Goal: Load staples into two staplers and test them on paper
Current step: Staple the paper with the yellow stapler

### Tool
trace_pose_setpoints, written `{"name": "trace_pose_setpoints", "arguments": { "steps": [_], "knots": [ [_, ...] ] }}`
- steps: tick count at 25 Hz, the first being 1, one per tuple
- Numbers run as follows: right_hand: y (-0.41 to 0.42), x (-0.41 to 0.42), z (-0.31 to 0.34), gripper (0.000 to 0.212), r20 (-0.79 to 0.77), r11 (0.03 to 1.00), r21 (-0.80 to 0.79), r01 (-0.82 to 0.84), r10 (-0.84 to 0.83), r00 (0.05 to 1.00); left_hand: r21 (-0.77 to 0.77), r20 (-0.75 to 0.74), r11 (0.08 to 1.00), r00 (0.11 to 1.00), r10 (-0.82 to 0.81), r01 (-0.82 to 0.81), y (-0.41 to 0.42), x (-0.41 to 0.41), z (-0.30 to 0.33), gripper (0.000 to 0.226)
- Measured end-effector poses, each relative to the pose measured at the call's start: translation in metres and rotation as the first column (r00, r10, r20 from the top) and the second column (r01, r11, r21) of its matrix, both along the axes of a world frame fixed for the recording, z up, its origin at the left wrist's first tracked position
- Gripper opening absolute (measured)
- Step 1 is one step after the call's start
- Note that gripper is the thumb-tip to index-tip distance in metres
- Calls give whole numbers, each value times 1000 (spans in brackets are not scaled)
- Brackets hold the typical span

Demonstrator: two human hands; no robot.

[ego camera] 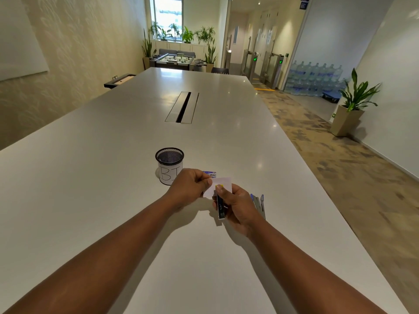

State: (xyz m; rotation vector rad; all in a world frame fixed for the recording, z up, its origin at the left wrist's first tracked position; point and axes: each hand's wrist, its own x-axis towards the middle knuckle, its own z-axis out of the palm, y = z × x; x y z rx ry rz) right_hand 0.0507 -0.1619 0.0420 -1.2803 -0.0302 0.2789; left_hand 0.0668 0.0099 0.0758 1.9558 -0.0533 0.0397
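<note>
Head view: a small slip of paper (221, 183) is pinched at its left edge by the left hand (189, 185), thumb on top, and held just above the table (113, 155). A dark stapler (220, 203) is grasped in the right hand (237, 206), the fingers curled round its body and the thumb laid along its top; its yellow-tipped nose is set at the near edge of the paper, though whether the paper already lies inside the mouth cannot be told. A second stapler (258, 203), blue and grey, is left on the table just beside the right hand, apparently opened. A small staple box (209, 174) is seen behind the left hand, near a mesh cup (169, 165) wrapped in a lettered label. The step in hand is judged to be the testing of the dark stapler on paper, so its loading is taken as done. For the next move, the paper must be kept steady and fed far enough into the mouth, and a firm squeeze between thumb and fingers is called for, since nothing is braced on the table. The blue stapler is judged to be not yet tested.
</note>
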Motion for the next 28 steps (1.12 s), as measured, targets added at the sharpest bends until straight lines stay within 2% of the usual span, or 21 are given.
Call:
{"name": "trace_pose_setpoints", "arguments": {
  "steps": [7, 13, 19, 28],
  "knots": [
    [0, 0, 2, 53, -16, 1000, -4, -3, 3, 1000, -48, -30, 998, 999, 26, -27, -2, -5, 6, 12],
    [2, -1, 4, 43, 5, 1000, 15, -14, 14, 1000, -95, -47, 995, 999, 15, -19, -1, -8, 8, 12],
    [4, -3, 6, 50, 27, 999, -31, 31, -31, 999, -127, -62, 992, 998, -4, -4, -1, -10, 13, 12],
    [1, -1, 4, 31, 62, 992, -79, 95, -91, 994, -147, -81, 989, 997, -16, 3, -3, -11, 10, 10]
  ]
}}
